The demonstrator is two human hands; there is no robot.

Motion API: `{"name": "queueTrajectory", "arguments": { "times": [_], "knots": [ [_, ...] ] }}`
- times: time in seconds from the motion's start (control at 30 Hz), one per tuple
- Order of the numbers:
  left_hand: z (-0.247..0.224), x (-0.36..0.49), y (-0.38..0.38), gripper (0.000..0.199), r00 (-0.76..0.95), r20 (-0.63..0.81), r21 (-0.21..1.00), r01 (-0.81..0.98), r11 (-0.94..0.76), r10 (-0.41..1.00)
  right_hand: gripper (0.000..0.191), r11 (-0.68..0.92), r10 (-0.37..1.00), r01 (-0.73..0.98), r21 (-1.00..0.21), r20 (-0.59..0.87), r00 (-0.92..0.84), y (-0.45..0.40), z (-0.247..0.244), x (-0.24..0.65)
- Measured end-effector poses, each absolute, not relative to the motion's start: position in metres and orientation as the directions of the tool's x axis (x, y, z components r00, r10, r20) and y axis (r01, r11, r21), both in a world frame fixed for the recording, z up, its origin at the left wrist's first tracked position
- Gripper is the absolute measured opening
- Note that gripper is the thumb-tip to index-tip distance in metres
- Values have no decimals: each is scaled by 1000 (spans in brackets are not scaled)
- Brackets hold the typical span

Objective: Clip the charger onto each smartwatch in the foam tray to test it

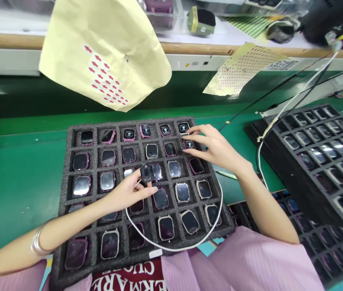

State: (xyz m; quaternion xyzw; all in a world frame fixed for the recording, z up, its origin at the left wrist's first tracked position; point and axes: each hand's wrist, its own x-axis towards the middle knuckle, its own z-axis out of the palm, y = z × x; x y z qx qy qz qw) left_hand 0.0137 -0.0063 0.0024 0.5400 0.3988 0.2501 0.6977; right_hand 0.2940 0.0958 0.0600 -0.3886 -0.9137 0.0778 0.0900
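Note:
A grey foam tray [82, 271] of square cells holds several smartwatches, some with purple cases and some with pale ones. Over its middle, my left hand [131, 189] pinches a small black square block [146, 173], partly covering the watches beneath. A white cable [186, 247] loops across the tray's front right part, its end near my left hand. At the tray's far right, my right hand [215, 145] has its fingertips around a smartwatch [189, 144] with a lit screen, in its cell. Behind it lies another lit watch [184, 127]; more lit screens show along the far row.
To the right, another watch-filled tray [254, 131] rests on a dark stack, with more watches below. Yellow sheets with red arrow stickers [107, 56] hang from the shelf edge [189, 49]. A green watch [201, 21] stands on the shelf. Cables [292, 97] run down at right.

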Motion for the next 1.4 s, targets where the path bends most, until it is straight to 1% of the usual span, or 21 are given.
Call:
{"name": "queueTrajectory", "arguments": {
  "times": [0.1,0.2,0.33,0.4,0.47,0.57,0.63,0.67,0.7,0.77,0.8,0.83,0.93,1.0,1.07,1.17,1.27,1.4],
  "knots": [
    [1,13,-5,35,556,-301,945,64,321,775,38,740,660,654,-158,-19,-751,102,62,268],
    [1,11,-3,30,567,-303,940,43,339,766,41,747,638,644,-165,-91,-765,116,53,259],
    [-1,9,-1,27,597,-298,932,15,361,745,41,753,621,619,-223,-70,-781,126,44,266],
    [-2,9,0,26,597,-302,928,7,372,743,40,757,614,609,-234,-60,-787,127,43,269],
    [-1,9,0,25,595,-298,929,2,370,746,39,761,615,611,-217,-56,-786,126,42,268],
    [2,9,0,23,595,-283,931,-19,366,752,35,768,625,623,-146,-39,-780,124,46,263],
    [5,9,1,23,587,-291,926,-28,378,755,31,762,641,636,-121,9,-767,118,53,258],
    [7,9,2,23,583,-303,920,-27,391,754,29,757,649,638,-140,51,-759,113,58,254],
    [8,9,2,24,581,-317,913,-27,407,750,28,753,654,631,-186,97,-751,106,62,250],
    [10,9,3,29,585,-337,899,-34,437,738,30,753,643,575,-322,172,-746,88,69,240],
    [11,9,3,32,588,-336,896,-42,442,736,32,755,627,534,-381,179,-758,79,70,233],
    [11,9,3,35,587,-326,898,-54,437,741,33,764,604,501,-406,179,-776,69,70,226],
    [12,10,3,42,560,-290,913,-82,400,776,35,814,540,461,-354,165,-826,50,60,207],
    [13,10,3,41,548,-303,909,-80,409,780,38,833,516,443,-330,177,-838,45,50,199],
    [12,10,1,38,537,-327,900,-72,429,777,39,841,508,430,-328,204,-837,45,43,197],
    [9,11,-1,37,498,-329,904,-79,420,803,35,841,516,430,-329,243,-822,45,36,197],
    [5,12,-2,37,458,-312,916,-86,391,832,30,824,531,407,-394,287,-797,43,33,198],
    [1,10,-3,32,431,-216,955,-92,281,876,29,798,544,332,-504,363,-756,40,30,197]
  ]
}}
